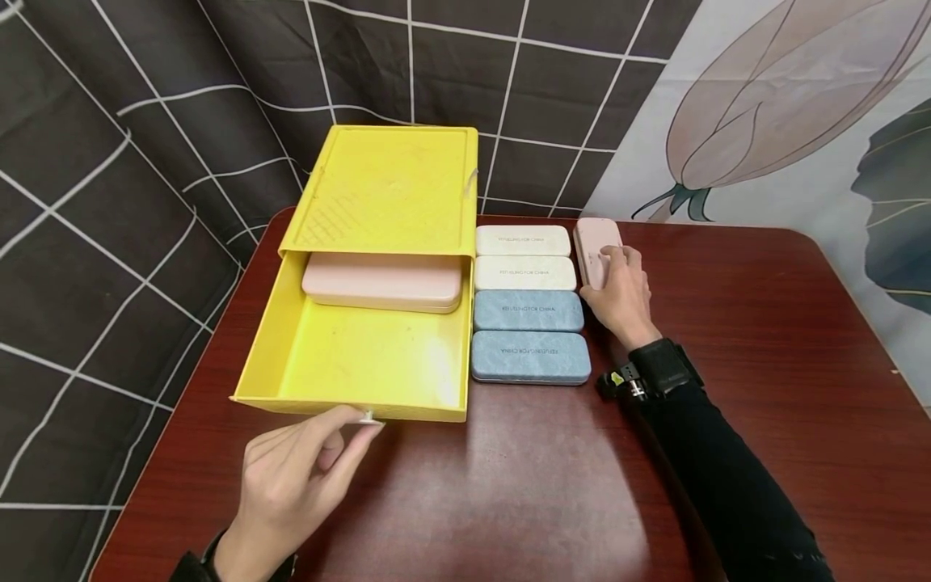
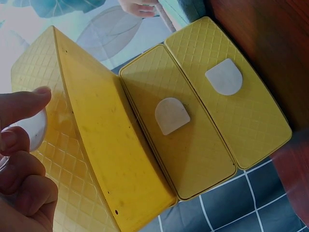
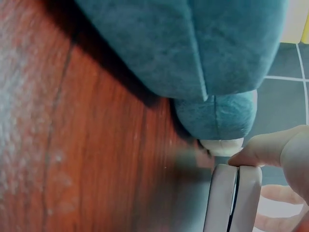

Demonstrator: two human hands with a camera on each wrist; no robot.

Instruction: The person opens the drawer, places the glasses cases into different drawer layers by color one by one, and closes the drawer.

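Observation:
My left hand (image 1: 294, 477) pinches the white handle (image 1: 368, 418) of the pulled-out yellow drawer (image 1: 349, 356). In the left wrist view, thumb and curled fingers show at the drawer's quilted front. A pink glasses case (image 1: 385, 279) lies crosswise at the back of the drawer, partly under the yellow cabinet (image 1: 396, 186). To the right, my right hand (image 1: 625, 295) grips a second pink glasses case (image 1: 596, 242) between thumb and fingers, beside the row of cases. The right wrist view shows the end of this pink case (image 3: 232, 193), with its lid seam closed.
Two white cases (image 1: 525, 273) and two blue cases (image 1: 531, 356) lie in a row against the cabinet's right side. Two more drawers, with white handles (image 2: 173, 116), sit closed below the pulled one. Behind the brown table (image 1: 756, 339) hangs dark checked cloth (image 1: 465, 81).

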